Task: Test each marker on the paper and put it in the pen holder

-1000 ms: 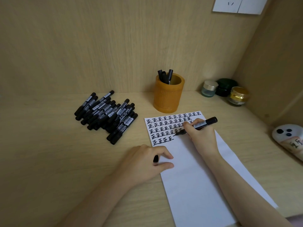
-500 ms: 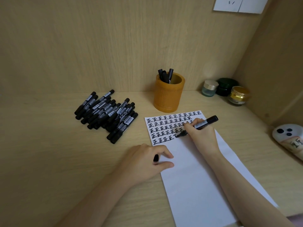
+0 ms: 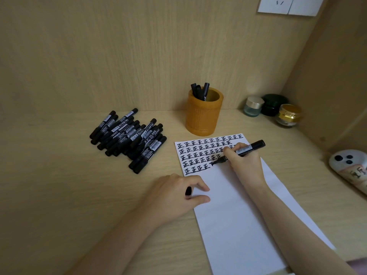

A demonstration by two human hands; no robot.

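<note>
Your right hand point(image 3: 245, 165) pinches a marker point(image 3: 250, 147), its tip touching the paper point(image 3: 238, 225). Your left hand point(image 3: 174, 197) curls round a cap point(image 3: 188, 191) at the paper's left edge. The pen holder point(image 3: 202, 118) stands just beyond the far edge.

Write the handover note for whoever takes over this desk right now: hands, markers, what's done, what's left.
Right hand grips an uncapped marker, its tip on the paper among the test marks.
Left hand rests at the paper's left edge, pinching a small black piece, likely the cap.
Done: a few tested markers stand in the pen holder; rows of marks fill the paper's top.
Left: finish this mark, cap the marker, put it in the pen holder, then work through the pile lying left of the holder.
</note>
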